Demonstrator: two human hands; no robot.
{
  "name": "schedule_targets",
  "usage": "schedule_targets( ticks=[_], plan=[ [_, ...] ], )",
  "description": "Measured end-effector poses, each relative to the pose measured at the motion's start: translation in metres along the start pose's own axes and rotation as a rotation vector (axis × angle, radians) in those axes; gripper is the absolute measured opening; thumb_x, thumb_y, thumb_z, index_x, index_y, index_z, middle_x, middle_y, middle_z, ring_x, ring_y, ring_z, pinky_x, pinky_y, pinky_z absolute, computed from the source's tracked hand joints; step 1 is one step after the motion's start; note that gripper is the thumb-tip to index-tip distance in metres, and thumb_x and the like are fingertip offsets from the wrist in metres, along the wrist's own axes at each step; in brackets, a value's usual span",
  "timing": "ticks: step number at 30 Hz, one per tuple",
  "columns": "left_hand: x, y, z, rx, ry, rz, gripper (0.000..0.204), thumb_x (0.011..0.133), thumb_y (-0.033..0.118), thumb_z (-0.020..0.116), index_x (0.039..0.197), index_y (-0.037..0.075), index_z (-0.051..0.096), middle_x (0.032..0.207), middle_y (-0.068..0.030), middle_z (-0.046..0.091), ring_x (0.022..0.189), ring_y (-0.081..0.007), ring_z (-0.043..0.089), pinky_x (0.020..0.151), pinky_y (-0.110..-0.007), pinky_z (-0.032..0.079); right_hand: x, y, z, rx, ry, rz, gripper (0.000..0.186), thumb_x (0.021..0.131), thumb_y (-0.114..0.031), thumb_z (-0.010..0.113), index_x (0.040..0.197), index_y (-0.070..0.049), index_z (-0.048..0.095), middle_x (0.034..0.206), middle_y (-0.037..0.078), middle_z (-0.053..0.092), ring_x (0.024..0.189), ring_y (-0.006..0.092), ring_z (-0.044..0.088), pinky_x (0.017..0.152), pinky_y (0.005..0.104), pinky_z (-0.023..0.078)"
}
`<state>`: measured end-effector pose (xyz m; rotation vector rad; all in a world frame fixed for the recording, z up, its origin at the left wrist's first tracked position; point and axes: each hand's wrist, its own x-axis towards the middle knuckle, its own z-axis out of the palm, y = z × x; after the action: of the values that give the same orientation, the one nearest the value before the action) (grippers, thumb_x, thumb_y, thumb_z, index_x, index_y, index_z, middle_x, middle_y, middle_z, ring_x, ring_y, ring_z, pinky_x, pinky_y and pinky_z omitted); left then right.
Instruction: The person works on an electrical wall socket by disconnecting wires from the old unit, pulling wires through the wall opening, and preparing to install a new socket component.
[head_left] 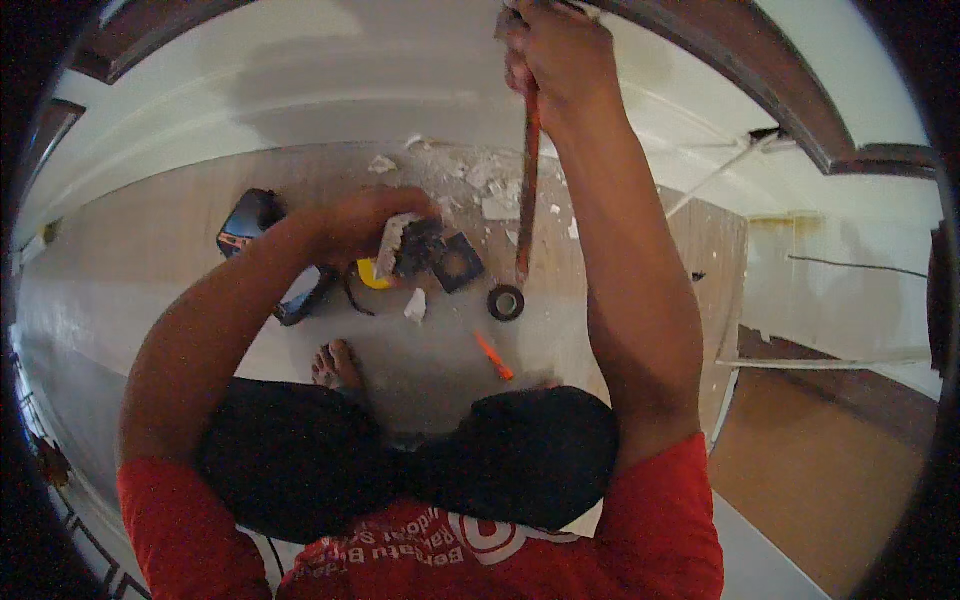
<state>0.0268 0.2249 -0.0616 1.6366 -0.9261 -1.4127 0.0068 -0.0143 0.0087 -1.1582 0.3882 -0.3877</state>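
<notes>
My right hand (562,60) is raised against the white wall at the top, its fingers wrapped round a long, narrow bar (530,180) with worn red and dark patches. The bar's lower end hangs down in front of the floor, above a roll of black tape (506,302). My left hand (385,215) is lower and further left, curled over a rough chunk (398,245) with a pale side and a dark, crumbly face; its exact kind is unclear. Just right of the chunk is a dark square piece (458,263) with a round mark. A yellow object (372,274) shows partly below my left hand.
White rubble (495,185) lies along the wall's foot. A dark power tool (255,215) is partly behind my left forearm. An orange slim tool (493,357) lies near my knees. At right are a brown board (820,470) and a hole in the wall (768,134).
</notes>
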Motion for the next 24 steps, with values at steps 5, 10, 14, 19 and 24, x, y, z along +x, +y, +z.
schedule_targets(
  ticks=[5,10,14,19,24],
  plan=[
    [-0.007,-0.013,-0.008,0.120,0.007,0.119,0.029,0.095,0.030,0.058,0.116,0.010,0.061,0.110,-0.0076,0.066,0.094,-0.0191,0.066,0.086,-0.036,0.054,-0.034,-0.013,0.008,-0.286,0.101,0.114,0.029,0.100,-0.022,0.053,0.118,-0.001,0.059,0.064,0.002,0.049,0.046,0.0115,0.040,0.043,0.0278,0.034],
    [-0.016,-0.020,-0.019,0.470,0.075,0.319,0.029,0.092,0.017,0.062,0.120,0.009,0.060,0.112,-0.0088,0.065,0.096,-0.0201,0.066,0.090,-0.037,0.053,-0.058,-0.010,-0.020,-0.333,0.142,0.259,0.029,0.098,-0.024,0.059,0.114,-0.001,0.061,0.067,0.002,0.052,0.045,0.0107,0.039,0.043,0.0266,0.033],
    [-0.001,-0.019,-0.016,-0.668,0.006,-0.375,0.031,0.091,0.008,0.062,0.122,0.007,0.059,0.116,-0.0094,0.065,0.101,-0.0213,0.066,0.091,-0.037,0.052,-0.051,0.000,-0.023,-0.732,0.139,0.029,0.027,0.097,-0.023,0.060,0.108,0.001,0.064,0.066,0.003,0.055,0.045,0.0102,0.044,0.041,0.0252,0.034],
    [-0.004,-0.028,-0.015,-0.108,0.002,-0.058,0.033,0.096,0.028,0.057,0.122,0.008,0.060,0.116,-0.0086,0.065,0.104,-0.0197,0.065,0.091,-0.036,0.052,-0.056,-0.023,0.008,-0.494,0.099,0.050,0.025,0.098,-0.022,0.059,0.103,0.002,0.065,0.064,0.004,0.057,0.041,0.0107,0.046,0.038,0.0248,0.035],
    [-0.013,-0.009,-0.018,-0.065,-0.017,-0.062,0.047,0.078,0.009,0.078,0.122,0.008,0.061,0.122,-0.0101,0.064,0.116,-0.0255,0.061,0.100,-0.037,0.049,-0.056,-0.020,0.011,-0.314,0.149,0.030,0.024,0.097,-0.019,0.058,0.104,0.003,0.064,0.063,0.005,0.054,0.039,0.0112,0.043,0.037,0.0256,0.032]
  ],
)
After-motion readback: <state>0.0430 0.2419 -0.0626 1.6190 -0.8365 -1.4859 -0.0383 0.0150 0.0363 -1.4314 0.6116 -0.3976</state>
